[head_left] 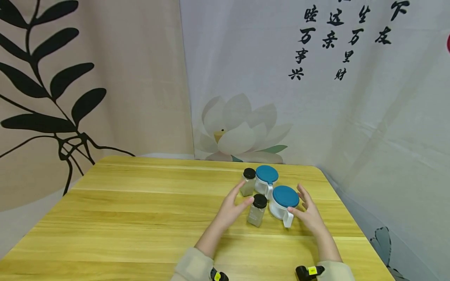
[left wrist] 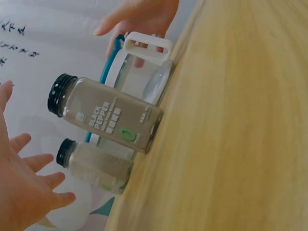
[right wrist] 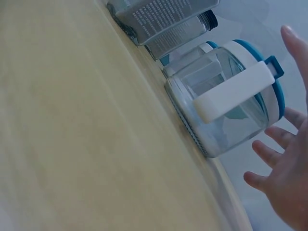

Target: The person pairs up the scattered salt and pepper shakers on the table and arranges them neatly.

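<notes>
Two clear bottles with black caps and two glass jars with blue lids and white handles stand grouped on the wooden table. Beside the front bottle (head_left: 256, 215), labelled black pepper in the left wrist view, my left hand (head_left: 230, 210) is held with fingers spread and nothing in it. Behind stands the rear bottle (head_left: 248, 186), partly covered by that hand's fingers. My right hand (head_left: 311, 214) surrounds the right side of the front jar (head_left: 285, 196), fingers apart; whether it touches the jar I cannot tell. The rear jar (head_left: 266, 175) is upright beside the rear bottle.
The yellow wood-grain table (head_left: 140, 218) extends far to the left of the group. Its right edge slants past my right hand. Behind it hang a beige curtain (head_left: 151, 78) with a black plant print and a pale cloth (head_left: 246, 58) with a lotus and writing.
</notes>
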Available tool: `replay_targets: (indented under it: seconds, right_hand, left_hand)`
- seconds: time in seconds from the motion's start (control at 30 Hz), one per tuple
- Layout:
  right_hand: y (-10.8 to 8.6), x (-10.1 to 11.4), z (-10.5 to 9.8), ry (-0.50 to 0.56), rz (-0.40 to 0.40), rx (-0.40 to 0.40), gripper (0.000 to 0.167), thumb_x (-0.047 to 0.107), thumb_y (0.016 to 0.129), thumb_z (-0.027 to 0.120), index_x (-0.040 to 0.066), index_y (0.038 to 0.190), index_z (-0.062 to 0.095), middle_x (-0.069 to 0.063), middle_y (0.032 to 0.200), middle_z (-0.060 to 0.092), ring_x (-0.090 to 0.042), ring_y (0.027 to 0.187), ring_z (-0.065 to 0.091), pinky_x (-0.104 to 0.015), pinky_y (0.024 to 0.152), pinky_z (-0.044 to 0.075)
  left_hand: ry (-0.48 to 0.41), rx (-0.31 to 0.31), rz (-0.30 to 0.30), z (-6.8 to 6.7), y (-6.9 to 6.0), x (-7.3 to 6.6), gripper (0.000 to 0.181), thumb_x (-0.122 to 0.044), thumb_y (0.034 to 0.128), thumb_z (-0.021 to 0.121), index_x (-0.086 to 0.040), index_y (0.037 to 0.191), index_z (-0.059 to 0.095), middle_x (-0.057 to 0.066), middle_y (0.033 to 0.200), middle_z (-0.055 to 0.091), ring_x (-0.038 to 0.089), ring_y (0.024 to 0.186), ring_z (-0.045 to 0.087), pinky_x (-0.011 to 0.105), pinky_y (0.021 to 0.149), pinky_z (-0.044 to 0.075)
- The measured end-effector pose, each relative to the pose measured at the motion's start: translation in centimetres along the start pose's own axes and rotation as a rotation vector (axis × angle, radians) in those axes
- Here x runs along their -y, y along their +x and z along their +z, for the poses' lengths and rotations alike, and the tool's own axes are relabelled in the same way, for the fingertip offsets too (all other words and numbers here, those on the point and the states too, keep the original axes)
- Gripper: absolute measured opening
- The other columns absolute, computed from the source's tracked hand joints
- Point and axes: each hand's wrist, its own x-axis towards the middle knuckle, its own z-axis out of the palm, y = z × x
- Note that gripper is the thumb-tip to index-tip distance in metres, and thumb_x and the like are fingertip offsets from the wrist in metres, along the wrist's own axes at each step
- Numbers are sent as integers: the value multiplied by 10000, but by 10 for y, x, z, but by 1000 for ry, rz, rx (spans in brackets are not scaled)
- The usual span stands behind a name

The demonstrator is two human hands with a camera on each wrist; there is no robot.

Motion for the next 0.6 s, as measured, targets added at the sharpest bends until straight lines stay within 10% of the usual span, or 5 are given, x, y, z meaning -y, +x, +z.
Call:
replay_targets:
  seconds: [0.6]
  right_hand:
    - [1,-8,4,152,-22,55,810,-44,883,620,-13,1514,114,-289,1523,161,-450,1366,199,-556,1043,258]
  left_hand:
    - [18,47,-63,13,-1,5,663,-404,904,657,-198,1471,382,23,1501,346,302,1375,281,579,1046,254]
